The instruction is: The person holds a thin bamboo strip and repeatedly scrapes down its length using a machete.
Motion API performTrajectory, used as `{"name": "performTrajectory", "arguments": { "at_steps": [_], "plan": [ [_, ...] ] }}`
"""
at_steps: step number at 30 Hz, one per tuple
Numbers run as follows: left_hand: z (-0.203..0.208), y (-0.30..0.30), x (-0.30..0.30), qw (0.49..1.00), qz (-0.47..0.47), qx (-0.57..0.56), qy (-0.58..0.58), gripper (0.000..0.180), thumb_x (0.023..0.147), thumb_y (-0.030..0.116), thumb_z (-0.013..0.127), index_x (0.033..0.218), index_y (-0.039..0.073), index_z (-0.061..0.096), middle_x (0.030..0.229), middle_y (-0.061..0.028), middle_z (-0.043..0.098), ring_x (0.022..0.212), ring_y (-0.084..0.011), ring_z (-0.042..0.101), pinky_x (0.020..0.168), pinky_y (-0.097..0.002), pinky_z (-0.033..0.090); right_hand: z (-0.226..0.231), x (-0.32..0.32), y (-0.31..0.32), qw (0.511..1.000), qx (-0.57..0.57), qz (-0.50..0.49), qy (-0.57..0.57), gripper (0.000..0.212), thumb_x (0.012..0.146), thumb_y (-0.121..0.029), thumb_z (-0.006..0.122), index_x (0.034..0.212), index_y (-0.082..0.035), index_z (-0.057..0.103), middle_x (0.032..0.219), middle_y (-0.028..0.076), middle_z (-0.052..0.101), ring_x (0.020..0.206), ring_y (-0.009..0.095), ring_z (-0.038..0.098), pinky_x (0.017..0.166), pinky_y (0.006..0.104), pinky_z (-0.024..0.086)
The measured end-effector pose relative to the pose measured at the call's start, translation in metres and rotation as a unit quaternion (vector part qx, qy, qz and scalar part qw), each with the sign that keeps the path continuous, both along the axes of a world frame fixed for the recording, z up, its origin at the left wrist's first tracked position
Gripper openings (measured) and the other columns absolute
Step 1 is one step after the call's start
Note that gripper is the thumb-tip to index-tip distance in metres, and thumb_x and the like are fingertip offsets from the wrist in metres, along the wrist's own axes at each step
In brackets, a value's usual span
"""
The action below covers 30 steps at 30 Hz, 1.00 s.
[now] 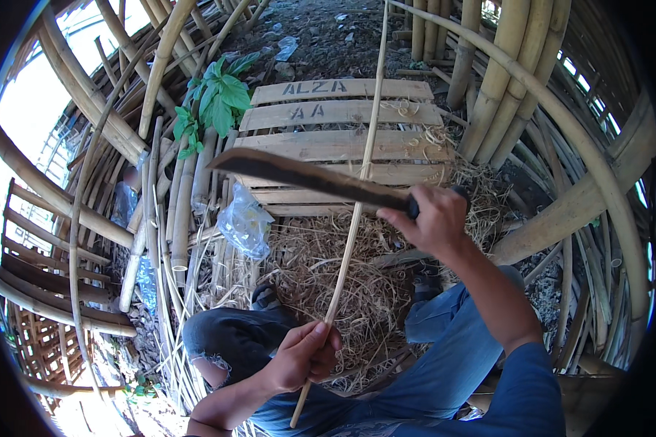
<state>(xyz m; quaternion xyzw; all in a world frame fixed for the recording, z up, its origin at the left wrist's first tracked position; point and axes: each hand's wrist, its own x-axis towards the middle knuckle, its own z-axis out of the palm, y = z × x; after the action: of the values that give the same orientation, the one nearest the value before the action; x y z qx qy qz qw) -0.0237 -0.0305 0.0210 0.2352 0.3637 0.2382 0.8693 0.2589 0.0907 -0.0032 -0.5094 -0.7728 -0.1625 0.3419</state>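
Observation:
Near my lap, my left hand (305,355) is closed around the lower part of a long, thin bamboo strip (348,256). The strip slants up and away from me, past the far end of a slatted wooden pallet. My right hand (434,221) grips the dark handle of a machete (299,177). Its long blade points left, with the curved tip farthest from the hand. In the view the blade crosses in front of the strip; whether the two touch I cannot tell.
Beyond my feet lies the wooden pallet (321,148). Curly bamboo shavings (342,291) cover the ground between my knees. A clear plastic bag (244,222) rests left of them, near a green leafy plant (222,95). Thick bamboo poles (514,80) stand on the right; more lean at left.

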Motion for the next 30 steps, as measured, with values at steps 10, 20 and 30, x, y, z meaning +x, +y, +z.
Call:
{"name": "performTrajectory", "arguments": {
  "at_steps": [10,20,30],
  "plan": [
    [0.006,-0.013,-0.011,0.999,-0.027,0.034,0.012,0.038,0.102,0.032,0.034,0.094,-0.002,0.049,0.054,0.0045,0.027,0.042,-0.0056,0.022,0.04,-0.023,0.019,0.015,0.021,0.016,0.998,0.051,0.005,0.036,0.059,0.088,-0.066,0.043,0.055,-0.017,0.041,0.043,-0.007,0.038,0.032,0.008,0.037,0.028,0.023,0.029],
    [-0.006,-0.016,-0.025,0.999,-0.046,-0.012,-0.021,0.037,0.102,0.033,0.034,0.097,0.0,0.051,0.058,0.0047,0.029,0.046,-0.0047,0.025,0.043,-0.0222,0.019,0.0,0.003,-0.002,0.986,0.122,0.102,-0.045,0.059,0.088,-0.065,0.045,0.058,-0.014,0.046,0.045,-0.002,0.043,0.034,0.01,0.044,0.032,0.0275,0.038],
    [-0.009,-0.021,-0.027,0.999,-0.048,-0.024,-0.006,0.037,0.102,0.031,0.035,0.099,-0.002,0.052,0.059,0.004,0.032,0.047,-0.0048,0.026,0.044,-0.0216,0.021,-0.002,0.021,0.005,0.997,0.074,0.035,-0.005,0.064,0.086,-0.069,0.043,0.055,-0.014,0.044,0.043,-0.003,0.043,0.033,0.011,0.044,0.032,0.0275,0.038]
  ]
}}
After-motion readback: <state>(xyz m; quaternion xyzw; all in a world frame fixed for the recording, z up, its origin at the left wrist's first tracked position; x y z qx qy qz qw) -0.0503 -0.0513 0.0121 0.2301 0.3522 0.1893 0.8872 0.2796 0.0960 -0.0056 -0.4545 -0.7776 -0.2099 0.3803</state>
